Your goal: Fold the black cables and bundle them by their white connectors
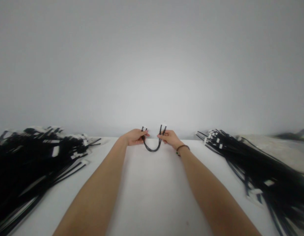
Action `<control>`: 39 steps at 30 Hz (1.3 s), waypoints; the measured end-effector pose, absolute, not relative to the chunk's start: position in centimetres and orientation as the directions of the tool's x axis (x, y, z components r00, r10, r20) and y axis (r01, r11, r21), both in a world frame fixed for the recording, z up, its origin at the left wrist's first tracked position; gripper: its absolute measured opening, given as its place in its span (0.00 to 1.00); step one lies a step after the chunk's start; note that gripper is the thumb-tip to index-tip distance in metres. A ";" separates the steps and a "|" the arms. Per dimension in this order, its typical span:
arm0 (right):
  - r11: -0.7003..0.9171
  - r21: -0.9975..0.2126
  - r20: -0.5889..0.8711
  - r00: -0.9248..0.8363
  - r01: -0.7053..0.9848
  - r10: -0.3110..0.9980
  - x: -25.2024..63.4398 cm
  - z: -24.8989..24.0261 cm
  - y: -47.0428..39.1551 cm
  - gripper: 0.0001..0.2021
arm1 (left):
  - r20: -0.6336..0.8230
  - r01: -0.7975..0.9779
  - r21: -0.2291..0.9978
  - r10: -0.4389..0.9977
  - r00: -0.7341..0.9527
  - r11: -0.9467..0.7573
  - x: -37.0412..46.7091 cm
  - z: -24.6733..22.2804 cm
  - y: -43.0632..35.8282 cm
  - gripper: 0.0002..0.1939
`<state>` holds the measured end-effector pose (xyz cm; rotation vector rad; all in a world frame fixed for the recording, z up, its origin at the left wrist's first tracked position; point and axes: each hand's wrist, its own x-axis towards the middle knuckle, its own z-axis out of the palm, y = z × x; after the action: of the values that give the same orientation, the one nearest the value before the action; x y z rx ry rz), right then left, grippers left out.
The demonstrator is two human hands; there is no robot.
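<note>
A short black cable (152, 150) with forked ends hangs in a U shape between my two hands, above the far part of the white table. My left hand (136, 136) pinches it near one end, where a small white connector shows above the fingers. Near the other end, the thumb and fingers of my right hand (169, 137) are closed on the same cable, and its forked tips point up with a white piece across them. A dark beaded bracelet circles my right wrist.
A large heap of black cables with white connectors (38, 154) lies on the left of the white table (154, 196). Another bundle of black cables (252, 164) lies on the right, beside a clear plastic bag (279, 147). Behind the table rises a plain pale wall (152, 65).
</note>
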<state>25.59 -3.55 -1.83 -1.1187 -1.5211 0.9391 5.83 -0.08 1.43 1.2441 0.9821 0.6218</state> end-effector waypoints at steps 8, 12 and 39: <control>0.303 -0.916 0.283 -0.112 0.262 0.952 25.8 -2.4 -3.0 0.16 | -0.236 0.015 0.955 0.725 0.647 0.297 5.7 0.6 -0.4 0.03; 0.280 -0.920 0.253 -0.132 0.273 0.958 25.7 -2.2 -3.3 0.15 | -0.151 -0.017 0.978 0.761 0.631 0.208 6.2 -0.2 -0.1 0.07; 0.239 -0.944 0.199 -0.185 0.226 0.962 25.4 -1.4 -3.6 0.17 | -0.096 -0.129 0.958 0.709 0.699 0.257 5.2 -0.7 0.4 0.09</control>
<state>25.43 -3.63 -1.38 -1.1337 -1.6088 1.0255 5.21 0.44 -0.72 1.1839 0.5865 0.6140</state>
